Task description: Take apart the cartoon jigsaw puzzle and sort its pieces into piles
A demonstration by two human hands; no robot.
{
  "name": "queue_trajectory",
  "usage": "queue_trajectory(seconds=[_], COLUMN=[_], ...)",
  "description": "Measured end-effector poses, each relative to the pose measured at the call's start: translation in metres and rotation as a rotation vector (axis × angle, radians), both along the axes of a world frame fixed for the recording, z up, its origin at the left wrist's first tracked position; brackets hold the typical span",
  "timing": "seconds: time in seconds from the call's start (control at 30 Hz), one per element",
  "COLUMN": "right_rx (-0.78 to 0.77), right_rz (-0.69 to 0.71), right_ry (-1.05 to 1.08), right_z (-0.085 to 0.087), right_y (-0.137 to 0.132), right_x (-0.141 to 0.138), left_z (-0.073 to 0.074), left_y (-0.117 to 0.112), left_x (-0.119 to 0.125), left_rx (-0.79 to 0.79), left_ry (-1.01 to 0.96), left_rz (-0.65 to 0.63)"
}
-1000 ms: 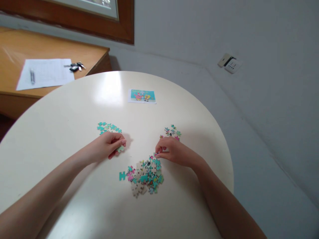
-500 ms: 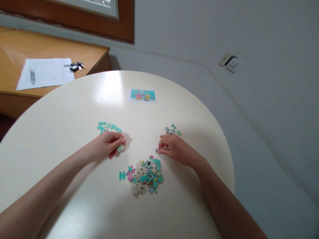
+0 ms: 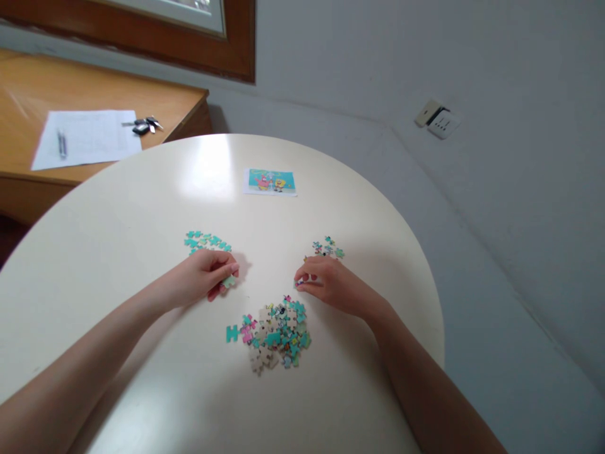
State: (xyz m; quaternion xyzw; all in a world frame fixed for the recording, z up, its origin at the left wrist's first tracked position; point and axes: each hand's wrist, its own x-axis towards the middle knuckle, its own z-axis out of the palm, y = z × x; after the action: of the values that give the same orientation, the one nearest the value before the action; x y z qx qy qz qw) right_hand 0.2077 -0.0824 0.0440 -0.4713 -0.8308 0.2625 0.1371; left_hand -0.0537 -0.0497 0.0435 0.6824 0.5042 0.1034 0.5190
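My left hand point(image 3: 212, 272) is closed on a pale green puzzle piece point(image 3: 229, 281), pinched at the fingertips. Behind that hand lies a loose group of teal puzzle pieces point(image 3: 208, 240), partly covered by it. Across from it, my right hand point(image 3: 326, 280) pinches a small puzzle piece point(image 3: 297, 284) between thumb and fingers, low over the table. Just beyond it sits a second group of mixed-colour pieces point(image 3: 329, 247), partly hidden by the knuckles. Between and nearer than both hands is a heaped pile of puzzle pieces point(image 3: 278, 334), some face up, some grey side up.
A small picture card point(image 3: 271, 181) with cartoon figures lies toward the far side of the round white table point(image 3: 142, 208). A wooden desk point(image 3: 104, 82) at the left holds a paper sheet point(image 3: 94, 139), a pen and keys point(image 3: 146, 126). A wall socket point(image 3: 443, 123) is at the right.
The fingers of my right hand have shifted slightly at the small piece, the index finger reaching further left over it. My left hand and the pile look the same.
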Motion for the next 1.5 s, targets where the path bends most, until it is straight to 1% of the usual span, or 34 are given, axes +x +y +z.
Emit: queue_trajectory(seconds=[0.27,0.53,0.67,0.77,0.83,0.93,1.0,1.1,1.17,1.27,1.5], right_rx=[-0.007,-0.017,-0.035,0.029,0.106,0.214,0.238,0.23,0.211,0.178,0.145], right_rz=[0.039,0.032,-0.001,-0.097,-0.235,-0.505,-0.652,-0.791,-0.824,-0.822,-0.815], right_ry=[-0.04,-0.047,0.007,0.103,0.146,0.17,0.166,0.163,0.175,0.189,0.163], right_z=[0.004,0.006,0.004,0.002,0.0,-0.005,-0.011,-0.02,-0.026,-0.032,-0.037], right_y=[-0.003,-0.004,-0.003,0.001,0.006,0.018,0.027,0.037,0.039,0.04,0.041], right_x=[-0.004,-0.006,-0.006,0.001,0.009,0.028,0.042,0.058,0.064,0.067,0.071], left_z=[0.001,0.001,-0.002,-0.002,-0.002,-0.002,-0.004,-0.005,-0.005,-0.004,-0.003], left_y=[0.0,0.0,0.001,0.001,0.0,0.0,0.0,0.0,0.0,0.0,-0.001], left_x=[0.001,0.0,0.0,0.0,0.0,-0.001,-0.001,-0.002,-0.001,-0.001,-0.001], left_rx=[0.013,0.007,0.005,-0.006,-0.01,-0.005,-0.003,-0.006,-0.009,-0.015,-0.038], left_ry=[-0.015,-0.022,-0.023,-0.028,-0.038,-0.054,-0.06,-0.067,-0.071,-0.079,-0.103], left_rz=[-0.003,-0.013,-0.003,0.01,0.007,0.002,0.002,-0.002,-0.002,-0.003,-0.001])
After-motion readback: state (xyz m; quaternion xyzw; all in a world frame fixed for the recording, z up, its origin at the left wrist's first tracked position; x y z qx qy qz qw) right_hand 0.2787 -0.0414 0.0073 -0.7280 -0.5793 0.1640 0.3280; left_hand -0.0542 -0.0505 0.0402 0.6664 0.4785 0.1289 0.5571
